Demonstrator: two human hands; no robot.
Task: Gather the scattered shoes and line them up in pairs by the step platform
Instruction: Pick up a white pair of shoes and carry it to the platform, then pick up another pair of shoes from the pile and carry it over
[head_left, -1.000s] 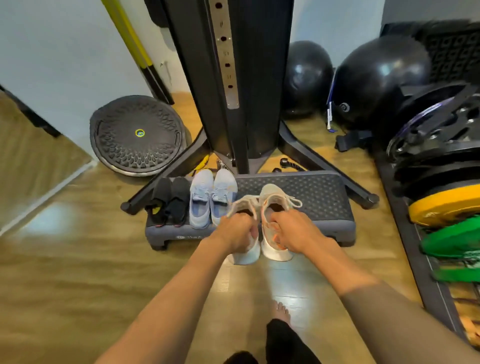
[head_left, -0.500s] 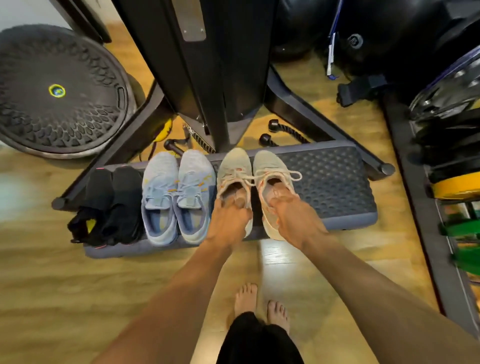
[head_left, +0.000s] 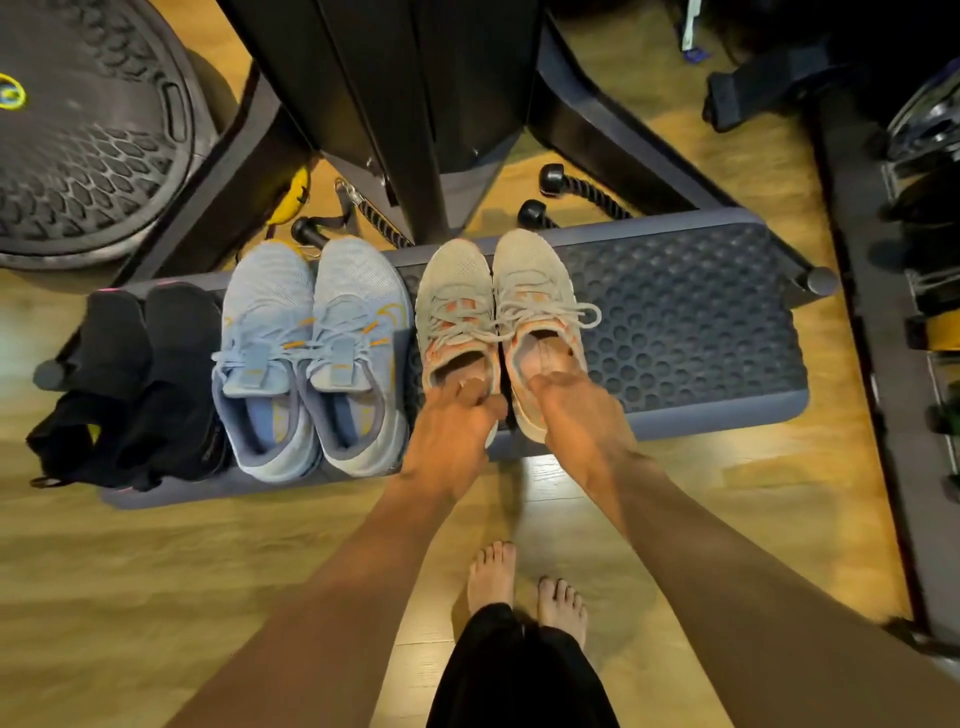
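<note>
Three pairs line the step platform (head_left: 701, 322), toes away from the person: black pair (head_left: 135, 384) at its left end, blue pair (head_left: 311, 358) next, beige pair (head_left: 498, 312) mid-platform. The left hand (head_left: 452, 431) pinches one beige heel collar, and the right hand (head_left: 576, 421) hooks into the other's opening. The lineup looks nearly done, with only letting go left; no stray shoes show.

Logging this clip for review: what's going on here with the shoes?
A person stands barefoot over the step platform, setting down a beige pair. The left grip holds the heel of the left beige shoe, and the right grip holds the heel of the right beige shoe. Both shoes rest side by side on the platform, toes pointing away. To their left on the platform sit a light-blue pair and a black pair.
</note>
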